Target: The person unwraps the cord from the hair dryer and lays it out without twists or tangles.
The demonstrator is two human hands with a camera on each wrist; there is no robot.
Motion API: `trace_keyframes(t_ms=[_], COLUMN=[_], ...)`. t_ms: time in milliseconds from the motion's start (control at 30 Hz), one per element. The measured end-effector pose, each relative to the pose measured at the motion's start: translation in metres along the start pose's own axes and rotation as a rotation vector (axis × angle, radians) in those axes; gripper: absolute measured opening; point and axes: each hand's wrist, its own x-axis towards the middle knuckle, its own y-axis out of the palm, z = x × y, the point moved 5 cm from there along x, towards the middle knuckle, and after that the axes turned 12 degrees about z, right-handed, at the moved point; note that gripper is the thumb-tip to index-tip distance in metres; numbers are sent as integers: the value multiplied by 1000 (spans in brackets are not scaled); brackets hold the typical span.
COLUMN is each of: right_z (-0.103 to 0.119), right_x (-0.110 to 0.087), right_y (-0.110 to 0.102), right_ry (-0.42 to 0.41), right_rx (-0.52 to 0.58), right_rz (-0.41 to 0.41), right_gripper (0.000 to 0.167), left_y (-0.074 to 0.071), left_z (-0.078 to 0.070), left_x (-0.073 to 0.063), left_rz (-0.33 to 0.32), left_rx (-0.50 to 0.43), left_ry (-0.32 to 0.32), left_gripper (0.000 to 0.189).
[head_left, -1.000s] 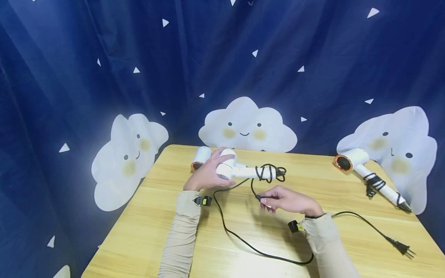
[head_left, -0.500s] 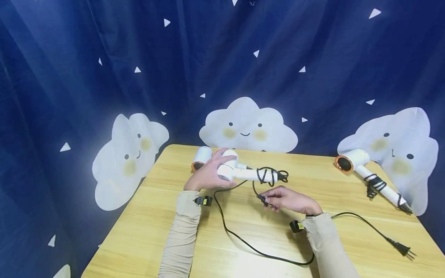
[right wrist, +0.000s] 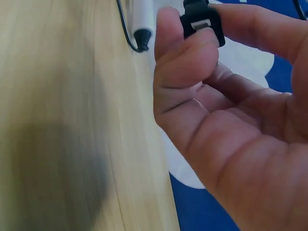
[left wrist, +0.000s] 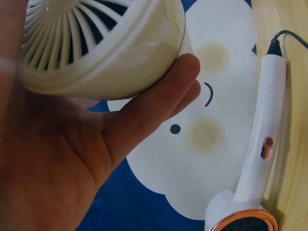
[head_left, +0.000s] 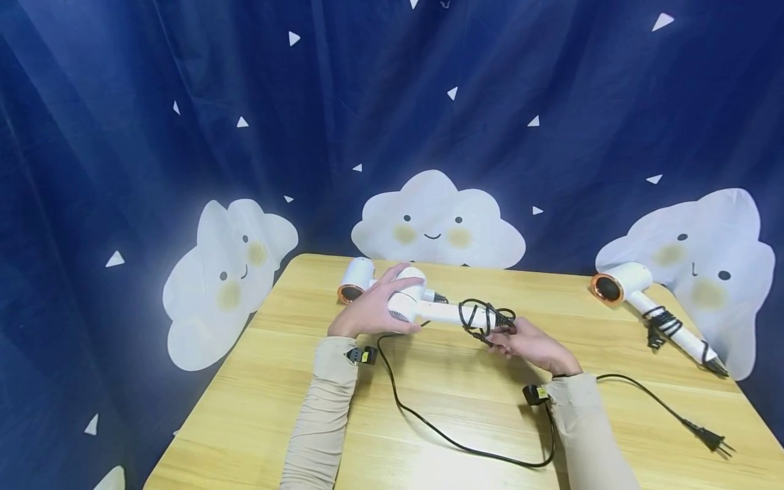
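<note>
My left hand grips the round head of a white hair dryer, its handle pointing right; the slatted end shows in the left wrist view. A black cord is looped loosely round the handle's end. At that end my right hand pinches the cord's black plug between thumb and fingers. Behind the left hand lies a second white hair dryer with a copper-coloured rim, partly hidden by the held one; the left wrist view shows its handle.
A third white hair dryer, cord wound round its handle, lies at the table's right. A loose black cord curves across the front, passes under the right forearm and ends in a two-pin plug. A blue curtain stands behind the table.
My right hand has moved right and up with the plug, from in front of the handle to its end. The held dryer has shifted slightly right; the left hand keeps its grip.
</note>
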Motion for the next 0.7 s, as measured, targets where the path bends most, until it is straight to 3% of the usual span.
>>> trace_keyframes(t_ms=[200,300,433,700], right_z=[0,0,3,14], right_x=[-8,-11,-16,-27], right_y=[-13,-18,-24,-35], right_ry=[-5,-22,-35,-42], right_rx=[132,187,152,48], right_rz=[-99,-150,-233,-454], right_gripper=[22,41,49,45], left_y=[3,4,6,10], left_z=[-4,-7,-9,-10], left_x=[1,1,2,4], left_rz=[18,22,29,49], left_rx=[-13,-19,-9,29], left_ry=[-8,-10,-10,-6], left_gripper=[89,88,88,88])
